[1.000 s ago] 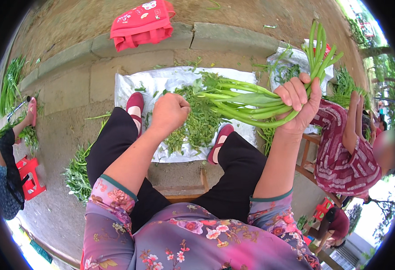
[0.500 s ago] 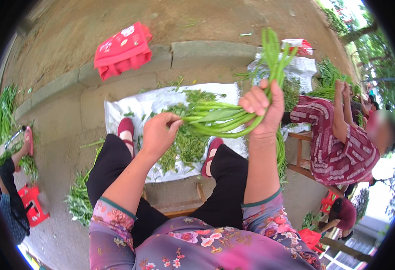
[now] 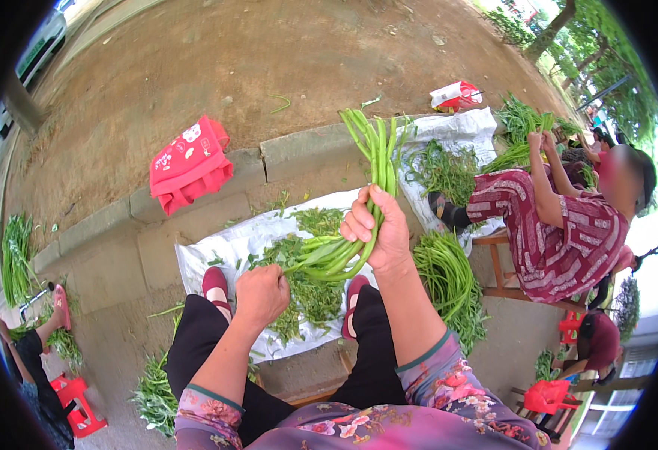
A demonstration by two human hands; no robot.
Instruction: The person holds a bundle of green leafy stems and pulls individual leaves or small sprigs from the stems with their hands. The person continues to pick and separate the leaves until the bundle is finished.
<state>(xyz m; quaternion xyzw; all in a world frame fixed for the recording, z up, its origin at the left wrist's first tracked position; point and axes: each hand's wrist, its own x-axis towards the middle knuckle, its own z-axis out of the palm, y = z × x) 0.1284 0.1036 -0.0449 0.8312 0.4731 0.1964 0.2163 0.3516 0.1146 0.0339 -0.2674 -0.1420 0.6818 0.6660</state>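
Note:
My right hand is wrapped round a bunch of long green vegetable stems. Their cut ends stick up above the fist, and the bunch bends down and left below it. At the bunch's thin, leafy end, my left hand is closed, fingers pinched together on a stem tip that is mostly hidden. Beneath both hands, a white sheet bears a loose heap of plucked green leaves. A big pile of long stems lies just right of my right forearm.
A red cloth bag rests by the concrete kerb. To the right, a seated person in a maroon patterned dress handles greens beside another white sheet. More leafy greens lie by my left leg. A red stool stands far left.
The view has shifted, showing more ground beyond the kerb. My right hand and the bunch are lower and farther left in the picture. My left fingers have curled tighter at the leafy end.

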